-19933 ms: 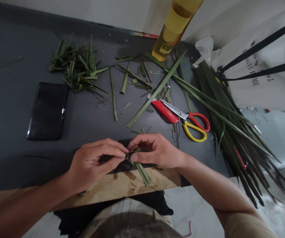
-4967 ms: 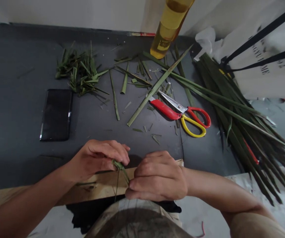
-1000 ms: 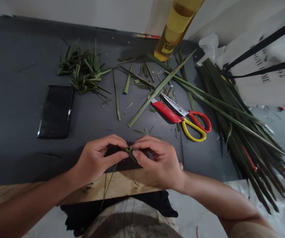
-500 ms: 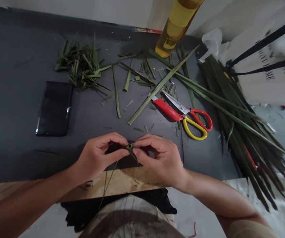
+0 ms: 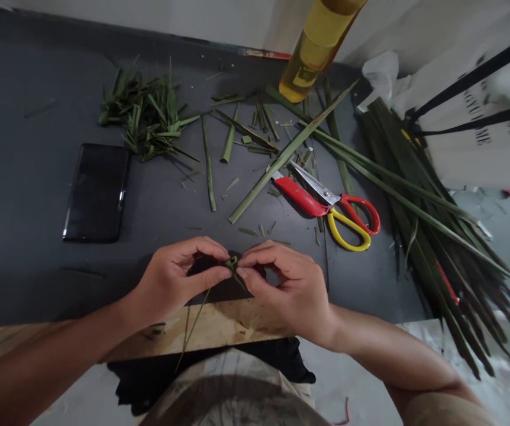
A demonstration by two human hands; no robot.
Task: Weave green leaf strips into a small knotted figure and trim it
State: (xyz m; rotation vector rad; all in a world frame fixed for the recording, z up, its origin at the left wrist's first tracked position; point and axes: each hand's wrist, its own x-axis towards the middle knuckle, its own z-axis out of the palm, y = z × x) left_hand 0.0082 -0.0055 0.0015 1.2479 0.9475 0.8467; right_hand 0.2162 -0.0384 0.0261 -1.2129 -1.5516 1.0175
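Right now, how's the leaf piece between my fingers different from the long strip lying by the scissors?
The folded piece is small and bent; the long strip is nearly straight. The folded piece is pinched between your left hand and right hand; the long strip lies over the table, untouched by either. Both are green.

A small folded dark-green leaf piece (image 5: 232, 264) hangs above the surface's near edge, a thin strand trailing down-left.

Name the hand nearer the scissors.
Right: the right hand is below and left of the scissors in the picture. The left hand is farther off, beyond it.
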